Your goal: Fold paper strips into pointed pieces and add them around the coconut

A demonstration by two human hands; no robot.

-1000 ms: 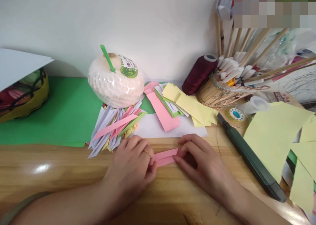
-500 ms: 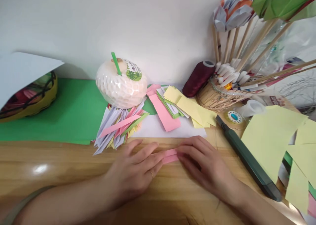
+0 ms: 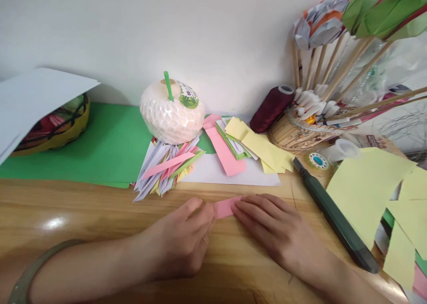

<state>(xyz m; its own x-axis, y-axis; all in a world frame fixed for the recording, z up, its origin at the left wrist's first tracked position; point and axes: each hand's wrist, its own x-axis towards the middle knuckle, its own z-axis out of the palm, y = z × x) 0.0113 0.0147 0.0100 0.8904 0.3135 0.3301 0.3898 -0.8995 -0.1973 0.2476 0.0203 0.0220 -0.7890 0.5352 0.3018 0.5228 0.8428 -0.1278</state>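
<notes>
A small pink paper strip (image 3: 225, 207) lies near the front of the wooden table. My left hand (image 3: 190, 237) is closed on the strip's left end, fingers curled together. From the other side, my right hand (image 3: 271, 226) presses the right end down with its fingers close together. Behind them is a pile of folded strips (image 3: 167, 166) in white, pink, green and yellow. Flat pink strips (image 3: 225, 155) and yellow strips (image 3: 267, 148) rest on a white sheet (image 3: 203, 170).
A wrapped coconut (image 3: 171, 117) stands on green paper (image 3: 113, 144). At the left is a basket (image 3: 71, 133) under white sheets. To the right are a dark red thread spool (image 3: 271, 108), a holder with sticks (image 3: 293, 130), a dark green cutter (image 3: 333, 215) and yellow paper (image 3: 360, 188).
My left fingers have curled in from a more spread pose. The pink strip, which showed a lengthwise line between two bands, now looks like a single flat band. The view has shifted slightly.
</notes>
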